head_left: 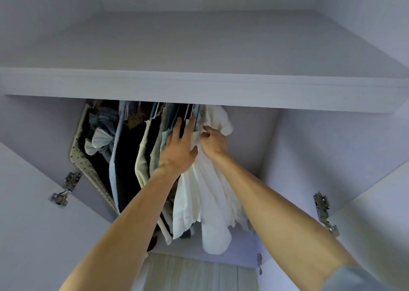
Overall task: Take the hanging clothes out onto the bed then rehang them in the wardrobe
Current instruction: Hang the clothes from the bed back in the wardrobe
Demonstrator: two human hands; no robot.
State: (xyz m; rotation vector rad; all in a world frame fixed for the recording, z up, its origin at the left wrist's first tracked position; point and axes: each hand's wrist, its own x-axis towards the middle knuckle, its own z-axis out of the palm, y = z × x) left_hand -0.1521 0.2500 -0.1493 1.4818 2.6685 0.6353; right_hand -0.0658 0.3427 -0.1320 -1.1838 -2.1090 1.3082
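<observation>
Dotted cream panel [82, 161], metal hinge [322, 206]

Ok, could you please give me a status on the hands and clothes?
Left hand open, pressing the mixed-colour row of hanging clothes. Right hand pinching the white fabric garment near its top. White shelf edge hides the rail.

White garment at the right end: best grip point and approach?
Grip the white garment at its top, just under the shelf, from the open right side: fabric hangs limp, other clothes crowd its left. The right hand pinches there.
</observation>
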